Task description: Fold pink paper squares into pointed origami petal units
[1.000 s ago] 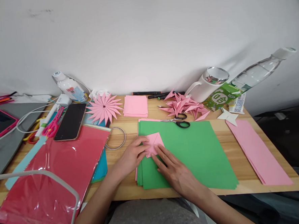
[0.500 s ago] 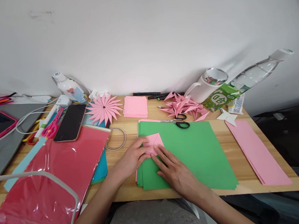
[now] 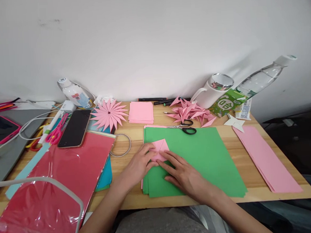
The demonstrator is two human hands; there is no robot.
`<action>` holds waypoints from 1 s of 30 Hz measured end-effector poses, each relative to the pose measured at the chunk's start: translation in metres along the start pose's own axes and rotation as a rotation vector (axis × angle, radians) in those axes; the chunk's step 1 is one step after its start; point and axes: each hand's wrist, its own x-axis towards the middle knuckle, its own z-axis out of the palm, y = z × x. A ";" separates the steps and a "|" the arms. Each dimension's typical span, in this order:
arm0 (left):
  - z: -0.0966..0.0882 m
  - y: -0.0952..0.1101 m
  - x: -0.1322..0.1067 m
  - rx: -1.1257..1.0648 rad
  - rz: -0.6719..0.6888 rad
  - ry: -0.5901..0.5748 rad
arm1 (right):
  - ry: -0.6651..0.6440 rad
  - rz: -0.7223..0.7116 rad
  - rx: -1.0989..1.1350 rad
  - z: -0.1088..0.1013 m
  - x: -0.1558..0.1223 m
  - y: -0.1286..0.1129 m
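A small folded pink paper [image 3: 161, 146] with crease lines lies on the left part of the green paper sheets [image 3: 200, 163]. At its left edge my left hand [image 3: 141, 161] grips it, with fingers curled over the top and the thumb at the lower side. My right hand [image 3: 184, 172] rests from the right with fingers stretched out and apart, fingertips pressing on the paper's lower right part. Both hands partly cover the paper. Just above, black-handled scissors [image 3: 189, 130] lie across the top edge of the green sheets.
Behind stand a pink paper star [image 3: 109, 113], a stack of pink squares [image 3: 141, 112], pink folded pieces [image 3: 189, 113] and a white mug [image 3: 209, 94]. Pink strips [image 3: 266, 159] lie right. On the left are a red sheet pack [image 3: 64, 178], a phone [image 3: 74, 128] and a metal ring [image 3: 121, 145].
My right hand has shifted slightly on the pink paper, while my left hand keeps its grip. The whole view has moved a little.
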 end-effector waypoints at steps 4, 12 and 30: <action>-0.001 0.004 0.001 -0.001 -0.054 -0.046 | -0.001 0.018 0.080 -0.007 -0.001 0.004; 0.000 0.014 0.002 -0.384 -0.364 -0.059 | 0.032 0.048 0.105 -0.007 -0.005 0.009; -0.010 0.019 0.007 -0.386 -0.441 -0.074 | 0.116 0.035 0.128 -0.005 -0.004 0.015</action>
